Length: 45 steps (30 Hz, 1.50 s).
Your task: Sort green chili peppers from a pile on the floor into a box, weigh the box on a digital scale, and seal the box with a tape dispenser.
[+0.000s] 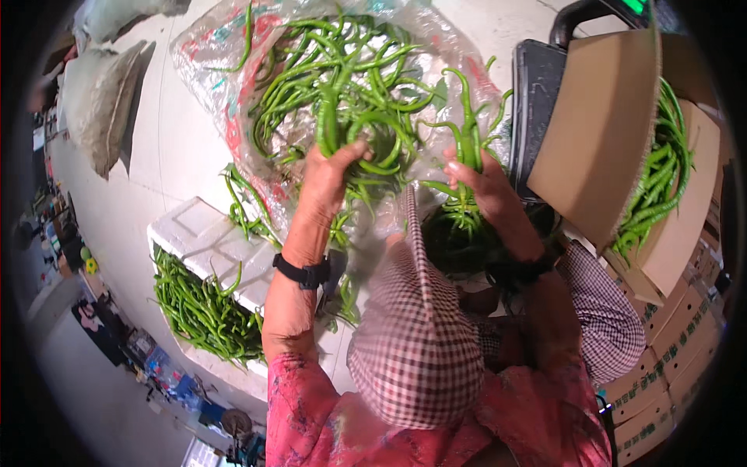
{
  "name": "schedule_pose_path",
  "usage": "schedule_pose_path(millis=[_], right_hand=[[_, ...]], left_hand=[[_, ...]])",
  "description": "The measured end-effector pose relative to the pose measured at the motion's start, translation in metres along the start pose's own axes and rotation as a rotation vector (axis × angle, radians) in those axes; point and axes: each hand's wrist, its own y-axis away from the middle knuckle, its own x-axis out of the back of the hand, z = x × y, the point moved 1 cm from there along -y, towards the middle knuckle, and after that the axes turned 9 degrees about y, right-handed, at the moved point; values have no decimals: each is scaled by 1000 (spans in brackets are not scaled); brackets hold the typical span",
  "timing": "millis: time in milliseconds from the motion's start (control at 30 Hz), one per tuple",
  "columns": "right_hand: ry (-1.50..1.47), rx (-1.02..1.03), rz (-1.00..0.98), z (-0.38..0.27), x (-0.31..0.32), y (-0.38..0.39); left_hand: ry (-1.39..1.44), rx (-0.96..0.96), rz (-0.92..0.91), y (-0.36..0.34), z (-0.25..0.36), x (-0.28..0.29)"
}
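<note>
Long green chili peppers (311,89) lie in a loose heap on a clear plastic bag (206,58) with red print, spread out on the floor. At the near side of the heap, my left hand (331,167) is closed round some chili peppers (327,117) that point up and away from me. To its right, my right hand (484,183) grips a smaller bunch of chili peppers (468,140), with their ends sticking out above and below the fingers. The palms and the lower parts of both bunches are partly hidden.
At left stands a white foam box (183,226) with chili peppers in it. An open cardboard box (591,117) of chili peppers is at right, beside a black crate-like thing (533,101). A stuffed sack (101,101) sits far left. My checkered knee (416,350) rises between my arms.
</note>
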Motion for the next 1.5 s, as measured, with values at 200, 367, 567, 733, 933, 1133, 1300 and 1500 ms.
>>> schedule_pose_path(millis=[200,367,567,733,933,1133,1300,1500], right_hand=[[748,360,244,-22,-28,2],[858,527,256,-49,-27,28],[460,432,245,-99,3,65],[410,382,438,-78,29,77],[558,291,352,-33,30,81],[583,276,94,31,-15,85],[575,221,20,23,-11,88],[533,134,208,-13,15,85]], left_hand=[[-86,-108,-281,21,-22,-108],[25,11,-229,16,-3,-122],[226,-123,-254,26,48,-109],[176,-313,-314,50,89,-109],[-245,-491,-125,43,74,-81],[-525,-984,193,11,17,-26],[-106,-698,142,36,89,-45],[286,-701,-438,145,189,-92]])
